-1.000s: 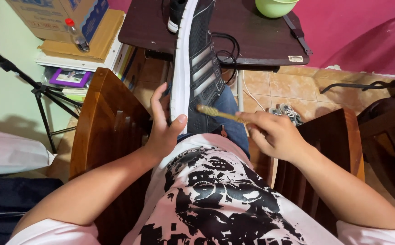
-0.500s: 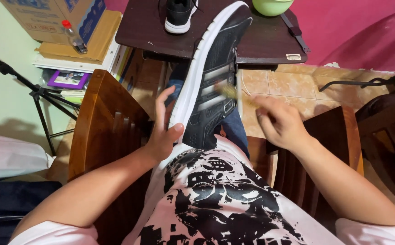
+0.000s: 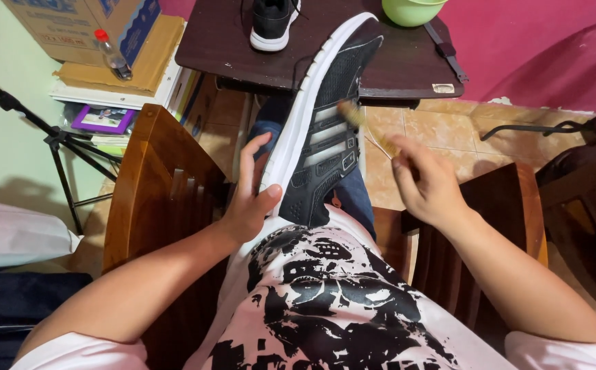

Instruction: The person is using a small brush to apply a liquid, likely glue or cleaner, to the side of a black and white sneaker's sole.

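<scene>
The table [image 3: 229, 48] stood ahead of my lap. The black shoe [image 3: 322, 130] lay tilted on my lap, toe resting against the table's edge, white sole to my left. My left hand [image 3: 251, 199] gripped its heel end, thumb pressed on the side, fingers spread along the sole. My right hand [image 3: 426, 185] hovered just right of the shoe, fingers closed on a blurred brush [image 3: 363, 123] touching the shoe's upper.
</scene>
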